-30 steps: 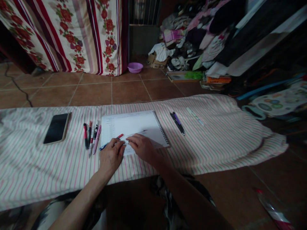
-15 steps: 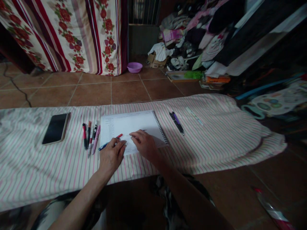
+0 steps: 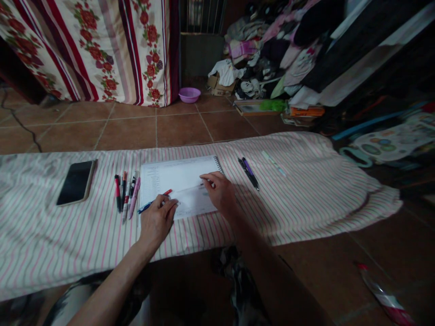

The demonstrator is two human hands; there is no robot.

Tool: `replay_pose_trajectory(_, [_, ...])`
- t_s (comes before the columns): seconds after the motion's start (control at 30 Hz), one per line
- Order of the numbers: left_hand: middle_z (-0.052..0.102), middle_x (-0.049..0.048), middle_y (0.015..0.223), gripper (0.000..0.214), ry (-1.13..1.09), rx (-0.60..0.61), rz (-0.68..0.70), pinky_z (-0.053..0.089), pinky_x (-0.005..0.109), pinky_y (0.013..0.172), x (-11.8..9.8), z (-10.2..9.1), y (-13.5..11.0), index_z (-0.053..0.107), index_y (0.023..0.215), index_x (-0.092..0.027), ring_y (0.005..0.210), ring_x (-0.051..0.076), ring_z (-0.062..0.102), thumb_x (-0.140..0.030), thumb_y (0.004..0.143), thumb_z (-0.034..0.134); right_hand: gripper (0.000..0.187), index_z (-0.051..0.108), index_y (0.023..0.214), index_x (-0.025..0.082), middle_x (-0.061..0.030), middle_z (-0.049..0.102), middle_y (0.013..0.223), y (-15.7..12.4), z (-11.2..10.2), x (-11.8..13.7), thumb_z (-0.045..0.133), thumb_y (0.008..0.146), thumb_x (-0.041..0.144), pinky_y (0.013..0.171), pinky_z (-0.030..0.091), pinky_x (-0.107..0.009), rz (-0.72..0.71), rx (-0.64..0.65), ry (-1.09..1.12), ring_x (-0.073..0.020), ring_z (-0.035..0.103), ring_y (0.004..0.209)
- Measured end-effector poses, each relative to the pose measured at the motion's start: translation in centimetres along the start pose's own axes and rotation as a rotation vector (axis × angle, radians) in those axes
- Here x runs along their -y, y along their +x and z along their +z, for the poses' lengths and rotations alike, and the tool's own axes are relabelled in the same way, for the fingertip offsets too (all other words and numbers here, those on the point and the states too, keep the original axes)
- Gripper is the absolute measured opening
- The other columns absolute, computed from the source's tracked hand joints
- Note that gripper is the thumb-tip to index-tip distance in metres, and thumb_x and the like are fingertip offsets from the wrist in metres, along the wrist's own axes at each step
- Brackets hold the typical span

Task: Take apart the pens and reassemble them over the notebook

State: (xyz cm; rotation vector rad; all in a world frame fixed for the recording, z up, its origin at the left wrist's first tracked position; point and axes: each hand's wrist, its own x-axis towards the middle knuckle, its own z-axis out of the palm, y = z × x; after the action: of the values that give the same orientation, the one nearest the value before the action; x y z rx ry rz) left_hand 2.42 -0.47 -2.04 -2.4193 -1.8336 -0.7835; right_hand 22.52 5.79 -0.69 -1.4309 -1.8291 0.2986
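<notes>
Spiral notebook (image 3: 181,170) lies flat on the striped cloth (image 3: 299,199), under your two hands. Judged stage: page part-filled; faint writing runs down its left side and along the far edge, middle pale; how much is left cannot be told. Your left hand (image 3: 157,216) rests at the near left corner, fingers bent, close together, over a blue pen (image 3: 146,207); grip unclear. Your right hand (image 3: 220,192) overlaps the binding side, thumb and forefinger close together at a slender dark-tipped item (image 3: 190,187); cannot tell whether they pinch it. Room: pen cluster (image 3: 127,199) crowds the left edge; rightward, cloth leaves space before the black pen (image 3: 248,174).
</notes>
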Motion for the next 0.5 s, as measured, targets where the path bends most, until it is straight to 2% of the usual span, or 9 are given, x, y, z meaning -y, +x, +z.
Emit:
replay_pose_trajectory(0.2, [0.06,0.0044,0.092,0.024,-0.017,-0.002,-0.029,0.044,0.022,0.054,0.04,0.24,-0.1,0.067,0.094,-0.023,0.074,0.014,0.062,-0.034,0.087,0.047,0.015,0.07,0.087,0.019,-0.006,0.062,0.083,0.0,0.38,-0.08,0.057,0.08,0.016,0.077,0.044,-0.03,-0.072,0.015,-0.075,-0.0185,0.056,0.081])
replay_pose_trajectory(0.5, [0.06,0.0052,0.096,0.022,-0.048,-0.015,-0.013,0.047,0.022,0.056,0.1,0.42,-0.09,0.066,0.094,-0.021,0.079,0.015,0.063,-0.031,0.087,0.047,0.013,0.07,0.088,0.02,-0.005,0.064,0.084,0.67,0.08,-0.69,0.06,0.08,0.019,0.08,0.042,-0.033,-0.127,-0.006,-0.098,-0.0194,0.056,0.084])
